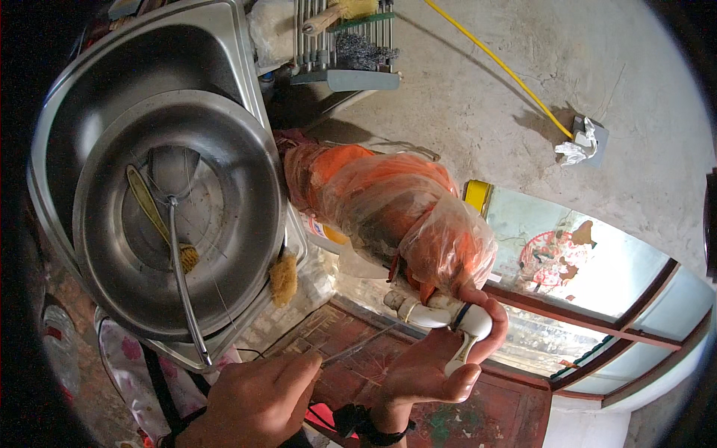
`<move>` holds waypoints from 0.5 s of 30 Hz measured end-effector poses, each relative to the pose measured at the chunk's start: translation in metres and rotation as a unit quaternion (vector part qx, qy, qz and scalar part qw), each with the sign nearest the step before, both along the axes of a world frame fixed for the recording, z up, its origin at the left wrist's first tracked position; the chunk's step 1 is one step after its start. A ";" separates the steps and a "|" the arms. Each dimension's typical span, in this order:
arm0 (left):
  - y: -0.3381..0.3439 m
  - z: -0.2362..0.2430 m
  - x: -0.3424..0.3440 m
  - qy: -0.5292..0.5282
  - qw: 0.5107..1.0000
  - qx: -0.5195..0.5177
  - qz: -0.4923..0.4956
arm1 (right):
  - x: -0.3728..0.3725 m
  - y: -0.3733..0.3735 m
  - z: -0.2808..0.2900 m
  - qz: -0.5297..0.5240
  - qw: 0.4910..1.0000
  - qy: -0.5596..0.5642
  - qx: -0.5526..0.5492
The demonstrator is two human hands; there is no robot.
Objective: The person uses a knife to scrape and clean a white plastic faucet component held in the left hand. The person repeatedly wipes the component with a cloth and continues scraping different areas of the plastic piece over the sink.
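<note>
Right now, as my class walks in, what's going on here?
A person has both hands busy. The right hand holds a white tap beneath an orange and clear-plastic wrapping. The left hand is closed, seemingly on a thin strand that slants up toward the tap. To the left, a metal bowl over the sink holds a ladle and brush.

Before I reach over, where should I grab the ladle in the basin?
Take the ladle by its slim handle's free end, probably from the left hand's side: that end juts past the basin rim, while its bowl lies inside.
</note>
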State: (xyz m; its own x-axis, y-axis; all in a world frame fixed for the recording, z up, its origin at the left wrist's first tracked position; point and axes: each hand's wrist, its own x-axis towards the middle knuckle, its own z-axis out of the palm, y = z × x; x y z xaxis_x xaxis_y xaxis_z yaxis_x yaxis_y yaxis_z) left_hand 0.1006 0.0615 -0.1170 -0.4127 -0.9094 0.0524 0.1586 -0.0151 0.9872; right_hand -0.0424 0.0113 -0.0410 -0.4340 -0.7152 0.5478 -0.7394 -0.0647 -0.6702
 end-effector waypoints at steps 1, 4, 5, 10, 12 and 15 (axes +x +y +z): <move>0.000 0.000 0.000 0.000 1.000 -0.001 -0.001 | 0.000 0.000 0.000 0.003 1.000 0.000 -0.002; 0.001 -0.001 0.000 -0.004 1.000 0.001 -0.003 | -0.001 0.001 -0.001 0.009 1.000 0.007 -0.003; 0.002 -0.002 0.000 -0.005 1.000 0.000 -0.001 | -0.001 0.001 -0.001 0.010 1.000 0.013 0.002; 0.000 0.000 -0.009 -0.032 0.998 0.048 0.023 | -0.003 0.002 -0.004 0.005 1.000 0.001 -0.002; -0.007 -0.007 -0.007 -0.052 0.995 0.080 -0.001 | -0.006 0.002 -0.005 0.002 1.000 0.002 -0.004; -0.008 -0.006 -0.006 -0.052 0.996 0.069 0.016 | -0.007 0.004 0.000 0.011 1.000 0.013 -0.018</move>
State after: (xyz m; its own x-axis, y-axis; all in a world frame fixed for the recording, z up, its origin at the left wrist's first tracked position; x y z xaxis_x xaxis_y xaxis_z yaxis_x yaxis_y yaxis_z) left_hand 0.0947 0.0536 -0.1229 -0.3794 -0.9180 -0.1157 0.0590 -0.1489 0.9871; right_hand -0.0491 0.0157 -0.0413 -0.4029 -0.7046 0.5841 -0.7548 -0.1051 -0.6474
